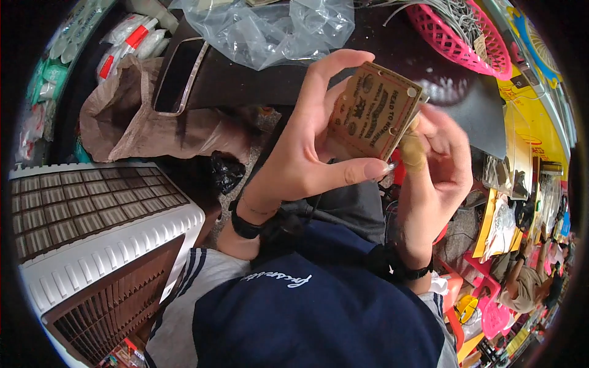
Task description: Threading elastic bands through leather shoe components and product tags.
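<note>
My left hand (pixel 307 150) grips a small stack of brown printed cards (pixel 373 113), its fingers behind and its thumb along the lower edge. The cards look like cardboard tags with small punched holes near the corners, and they are held tilted in front of me. At the stack's right edge, my right hand (pixel 438 156) has its fingers curled and pinches the card edges. A yellowish cover, perhaps a finger cot, sits on the right thumb. Something small and shiny shows beside the left thumb tip. The fingertips behind the cards are hidden.
Beyond my hands, a dark table (pixel 245 83) bears a clear plastic bag (pixel 276 34), a phone (pixel 179 76) and a pink basket (pixel 423 24) of grey cords. On the left are a brown cloth bag (pixel 141 126) and a white air cooler (pixel 116 230). Pink stools (pixel 491 300) stand lower right.
</note>
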`<state>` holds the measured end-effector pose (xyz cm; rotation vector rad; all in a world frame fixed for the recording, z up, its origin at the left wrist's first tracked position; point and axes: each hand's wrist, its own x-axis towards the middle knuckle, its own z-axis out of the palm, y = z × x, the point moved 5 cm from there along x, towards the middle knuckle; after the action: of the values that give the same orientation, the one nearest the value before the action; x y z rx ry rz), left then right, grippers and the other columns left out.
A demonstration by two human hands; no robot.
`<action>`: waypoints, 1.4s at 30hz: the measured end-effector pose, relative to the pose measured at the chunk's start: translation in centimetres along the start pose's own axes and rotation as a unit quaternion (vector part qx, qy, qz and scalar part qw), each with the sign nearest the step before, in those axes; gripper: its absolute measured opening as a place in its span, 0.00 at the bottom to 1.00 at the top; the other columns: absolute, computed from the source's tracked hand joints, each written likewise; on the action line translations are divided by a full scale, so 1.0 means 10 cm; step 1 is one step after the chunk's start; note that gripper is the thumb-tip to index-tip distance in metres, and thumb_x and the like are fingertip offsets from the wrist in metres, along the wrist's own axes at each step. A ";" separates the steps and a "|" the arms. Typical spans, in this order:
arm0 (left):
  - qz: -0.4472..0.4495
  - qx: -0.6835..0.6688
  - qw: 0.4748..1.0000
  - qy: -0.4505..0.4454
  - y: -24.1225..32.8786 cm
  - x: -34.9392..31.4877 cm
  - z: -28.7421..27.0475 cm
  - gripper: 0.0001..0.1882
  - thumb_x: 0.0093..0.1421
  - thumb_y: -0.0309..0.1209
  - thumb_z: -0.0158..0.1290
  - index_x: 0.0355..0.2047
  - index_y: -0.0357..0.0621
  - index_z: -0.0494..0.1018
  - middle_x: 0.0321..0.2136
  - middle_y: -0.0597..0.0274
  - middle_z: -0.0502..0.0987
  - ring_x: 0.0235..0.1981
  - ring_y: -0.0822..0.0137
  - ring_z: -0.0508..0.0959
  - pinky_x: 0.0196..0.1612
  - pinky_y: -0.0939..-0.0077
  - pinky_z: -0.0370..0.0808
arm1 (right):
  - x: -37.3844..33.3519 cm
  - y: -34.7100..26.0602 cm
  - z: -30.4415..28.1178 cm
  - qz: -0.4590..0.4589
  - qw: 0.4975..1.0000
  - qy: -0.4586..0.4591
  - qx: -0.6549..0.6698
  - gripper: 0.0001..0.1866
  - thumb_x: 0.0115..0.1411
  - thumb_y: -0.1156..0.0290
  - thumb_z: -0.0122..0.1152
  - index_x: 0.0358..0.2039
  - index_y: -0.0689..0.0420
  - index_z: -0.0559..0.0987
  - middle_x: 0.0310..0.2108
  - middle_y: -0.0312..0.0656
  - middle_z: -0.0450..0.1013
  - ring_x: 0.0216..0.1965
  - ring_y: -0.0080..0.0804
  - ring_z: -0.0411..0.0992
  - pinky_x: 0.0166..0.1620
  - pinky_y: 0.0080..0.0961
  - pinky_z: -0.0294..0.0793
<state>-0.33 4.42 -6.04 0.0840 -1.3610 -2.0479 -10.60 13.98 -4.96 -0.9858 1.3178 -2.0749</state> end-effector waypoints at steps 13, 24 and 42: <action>0.061 0.217 0.973 -0.055 0.04 0.01 -0.12 0.51 0.43 0.15 0.64 0.61 0.43 0.43 0.55 0.52 0.59 0.55 0.63 0.66 0.53 0.72 0.70 | 0.09 -0.01 -0.06 0.061 0.987 -0.107 -0.102 0.09 0.55 0.85 0.57 0.38 0.68 0.76 0.39 0.44 0.73 0.39 0.22 0.70 0.41 0.17 0.70; 0.039 0.281 0.956 -0.075 0.00 0.02 -0.24 0.43 0.44 0.18 0.62 0.59 0.43 0.52 0.54 0.60 0.60 0.53 0.66 0.66 0.54 0.71 0.66 | 0.32 -0.17 -0.54 0.043 0.968 0.097 -0.228 0.13 0.62 0.71 0.52 0.45 0.62 0.75 0.36 0.39 0.71 0.40 0.22 0.68 0.41 0.17 0.67; -0.052 -0.038 0.997 -0.038 -0.01 0.03 -0.39 0.47 0.48 0.22 0.63 0.63 0.39 0.46 0.45 0.52 0.69 0.34 0.66 0.78 0.36 0.74 0.78 | 0.23 0.09 -0.08 0.020 0.941 -0.145 -0.305 0.09 0.55 0.77 0.57 0.38 0.62 0.75 0.43 0.44 0.70 0.42 0.30 0.70 0.45 0.25 0.68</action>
<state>0.95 1.22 -7.83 0.0462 -1.3484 -2.2079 -12.69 12.39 -5.29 -1.4349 1.8326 -1.4242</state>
